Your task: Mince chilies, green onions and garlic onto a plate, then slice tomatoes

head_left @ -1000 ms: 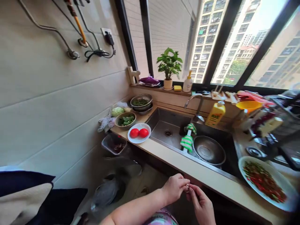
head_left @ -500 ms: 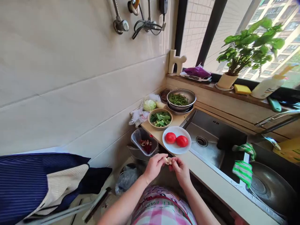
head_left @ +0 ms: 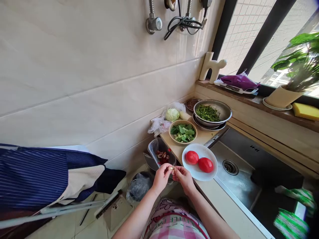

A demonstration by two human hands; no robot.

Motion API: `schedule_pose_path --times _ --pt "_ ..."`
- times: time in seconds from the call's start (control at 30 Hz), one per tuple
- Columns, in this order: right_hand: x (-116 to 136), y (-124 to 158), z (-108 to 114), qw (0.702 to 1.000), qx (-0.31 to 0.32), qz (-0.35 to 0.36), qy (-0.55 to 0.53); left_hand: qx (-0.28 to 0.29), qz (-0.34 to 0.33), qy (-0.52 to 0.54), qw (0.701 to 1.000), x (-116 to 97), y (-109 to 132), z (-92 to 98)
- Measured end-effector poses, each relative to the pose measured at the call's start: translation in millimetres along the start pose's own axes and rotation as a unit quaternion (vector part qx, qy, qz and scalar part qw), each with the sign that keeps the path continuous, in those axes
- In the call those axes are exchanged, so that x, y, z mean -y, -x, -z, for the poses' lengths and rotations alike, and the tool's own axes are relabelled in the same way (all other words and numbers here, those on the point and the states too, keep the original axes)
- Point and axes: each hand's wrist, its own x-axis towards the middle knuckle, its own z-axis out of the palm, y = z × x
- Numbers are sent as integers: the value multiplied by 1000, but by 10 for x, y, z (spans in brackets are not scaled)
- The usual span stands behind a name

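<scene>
Swinging left since half a second ago, the view shows left hand [head_left: 161, 177] and right hand [head_left: 183, 176], fingertips closed together on a small pale clove [head_left: 171, 168] by the lined bin [head_left: 154, 150] (light, firm, likely slippery, best pinched at its ends), near the tomato plate [head_left: 196, 174].

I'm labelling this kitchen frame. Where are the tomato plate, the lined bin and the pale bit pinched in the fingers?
plate [head_left: 194, 172], head view, bare front part near the rim.
bin [head_left: 153, 148], head view, lined left wall.
pale bit [head_left: 171, 168], head view, its visible middle.
</scene>
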Motion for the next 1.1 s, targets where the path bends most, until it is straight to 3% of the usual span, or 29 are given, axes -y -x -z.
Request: schedule_pose_path --times 0.17,0.3,0.37,0.43,0.53,0.67,0.77,0.87,1.1 --pt "-62 -264 -133 999 -27 -13 24 30 9 -2 1000 124 -199 98" --pt "-115 -473 -300 998 -59 -5 24 11 100 134 986 304 -419 219" --pt "-162 -566 -389 997 -78 -3 27 32 178 241 953 404 -541 297" --pt "-232 -651 -473 995 -98 1 36 67 268 332 902 505 -681 380" --pt "-362 -763 -572 988 -136 11 70 85 397 387 828 659 -921 486" --pt "-504 -873 -627 969 -191 30 156 104 462 415 777 833 -1210 586" --pt "-548 -929 -615 942 -223 51 247 123 463 415 773 916 -1341 661" --pt "-552 -980 -604 906 -244 71 337 125 471 371 790 968 -1410 724" --pt "-540 -1145 -740 848 -184 64 492 137 493 291 808 970 -1426 740"
